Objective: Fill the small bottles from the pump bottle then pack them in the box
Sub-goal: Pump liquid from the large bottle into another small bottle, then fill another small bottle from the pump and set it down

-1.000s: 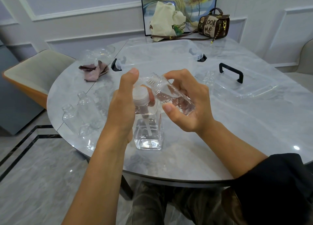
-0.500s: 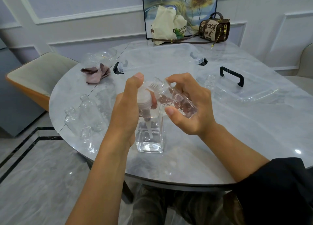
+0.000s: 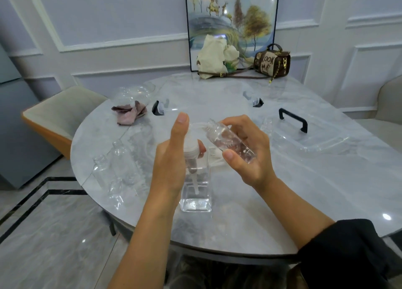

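My left hand [image 3: 171, 158] is wrapped around the white pump head of the pump bottle [image 3: 196, 188], thumb pointing up, fingers curled round the collar. The bottle stands upright on the near part of the marble tabletop [image 3: 304, 191], with clear liquid low in its square body. My right hand [image 3: 250, 151] is clamped on a small bottle [image 3: 228, 141], held tilted with its open threaded neck pointing left toward the pump's spout; there is liquid with bubbles inside it. The neck sits right at the spout, though I cannot tell whether they touch.

To the near left, by the tabletop's edge, stands a cluster of empty small bottles [image 3: 115, 165]. Another clear small bottle [image 3: 267, 125] stands just beyond my right hand. The clear box [image 3: 206, 97] with black latches sits in the middle far part of the tabletop, and its lid [image 3: 315, 136], with a black handle, lies to the right of it. A crumpled pinkish cloth [image 3: 129, 115] lies far left, touching a clear plastic bag. At the far edge rest a cream bag [image 3: 214, 58] and a brown handbag [image 3: 273, 61].
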Demonstrator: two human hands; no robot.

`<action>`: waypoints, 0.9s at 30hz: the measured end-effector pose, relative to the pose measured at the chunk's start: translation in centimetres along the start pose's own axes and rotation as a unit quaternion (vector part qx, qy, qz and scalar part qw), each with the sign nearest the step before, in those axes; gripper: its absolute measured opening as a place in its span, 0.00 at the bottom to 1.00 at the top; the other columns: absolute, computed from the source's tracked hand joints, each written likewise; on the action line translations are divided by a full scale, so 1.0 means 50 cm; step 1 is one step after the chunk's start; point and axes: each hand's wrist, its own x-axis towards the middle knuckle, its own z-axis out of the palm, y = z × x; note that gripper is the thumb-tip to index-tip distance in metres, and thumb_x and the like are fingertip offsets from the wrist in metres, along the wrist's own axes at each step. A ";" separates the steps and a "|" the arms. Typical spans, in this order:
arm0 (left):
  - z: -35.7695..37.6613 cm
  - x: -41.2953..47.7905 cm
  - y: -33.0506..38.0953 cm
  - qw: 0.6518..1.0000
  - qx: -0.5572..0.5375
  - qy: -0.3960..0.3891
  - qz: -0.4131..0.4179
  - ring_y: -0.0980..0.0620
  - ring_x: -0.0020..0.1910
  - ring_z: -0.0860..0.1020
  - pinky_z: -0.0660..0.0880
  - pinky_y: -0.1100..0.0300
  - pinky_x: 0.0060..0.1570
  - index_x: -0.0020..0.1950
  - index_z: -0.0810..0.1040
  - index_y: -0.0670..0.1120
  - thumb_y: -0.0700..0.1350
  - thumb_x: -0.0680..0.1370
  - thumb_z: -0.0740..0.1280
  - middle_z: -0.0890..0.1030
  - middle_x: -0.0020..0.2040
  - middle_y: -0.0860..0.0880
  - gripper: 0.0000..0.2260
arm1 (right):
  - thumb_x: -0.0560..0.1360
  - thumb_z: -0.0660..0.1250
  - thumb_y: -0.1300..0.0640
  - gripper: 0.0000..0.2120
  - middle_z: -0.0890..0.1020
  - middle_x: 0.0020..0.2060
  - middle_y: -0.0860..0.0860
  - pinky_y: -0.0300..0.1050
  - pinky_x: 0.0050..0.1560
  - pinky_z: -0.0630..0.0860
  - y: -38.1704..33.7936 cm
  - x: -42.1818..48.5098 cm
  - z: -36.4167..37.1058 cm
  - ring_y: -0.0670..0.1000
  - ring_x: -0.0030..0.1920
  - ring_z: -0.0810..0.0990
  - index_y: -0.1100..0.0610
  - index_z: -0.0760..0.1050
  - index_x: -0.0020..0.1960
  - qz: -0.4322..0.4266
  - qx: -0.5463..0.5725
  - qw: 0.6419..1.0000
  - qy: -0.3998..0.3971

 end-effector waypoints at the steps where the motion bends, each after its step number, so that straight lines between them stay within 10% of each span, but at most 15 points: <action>1: -0.001 -0.001 0.006 1.000 0.000 0.004 0.001 0.53 0.34 0.81 0.74 0.57 0.42 0.32 0.83 0.48 0.77 0.70 0.59 0.85 0.37 0.42 0.34 | 0.73 0.68 0.50 0.22 0.74 0.32 0.61 0.51 0.30 0.68 0.000 0.002 -0.002 0.60 0.29 0.71 0.67 0.76 0.57 0.001 0.001 1.000 0.004; 9: 0.004 -0.009 0.028 1.000 -0.007 0.021 -0.009 0.47 0.32 0.74 0.73 0.55 0.38 0.32 0.82 0.46 0.80 0.67 0.61 0.79 0.33 0.43 0.36 | 0.75 0.69 0.48 0.20 0.79 0.37 0.61 0.60 0.31 0.72 0.002 0.004 -0.011 0.63 0.33 0.77 0.62 0.77 0.59 0.022 -0.054 0.998 0.002; 17: 0.000 -0.004 0.017 0.999 0.001 0.037 -0.006 0.50 0.30 0.75 0.72 0.57 0.35 0.37 0.84 0.41 0.70 0.78 0.59 0.80 0.35 0.37 0.34 | 0.77 0.70 0.47 0.21 0.77 0.38 0.51 0.36 0.40 0.71 -0.032 -0.048 -0.083 0.44 0.36 0.75 0.55 0.74 0.66 0.084 -0.097 0.991 -0.040; 27: 0.005 -0.001 0.014 0.999 0.002 0.034 -0.013 0.47 0.32 0.74 0.71 0.56 0.37 0.37 0.83 0.42 0.70 0.80 0.59 0.79 0.34 0.42 0.33 | 0.77 0.77 0.52 0.17 0.87 0.49 0.52 0.58 0.55 0.84 -0.017 -0.085 -0.204 0.52 0.47 0.88 0.49 0.73 0.60 0.290 -0.128 0.948 -0.031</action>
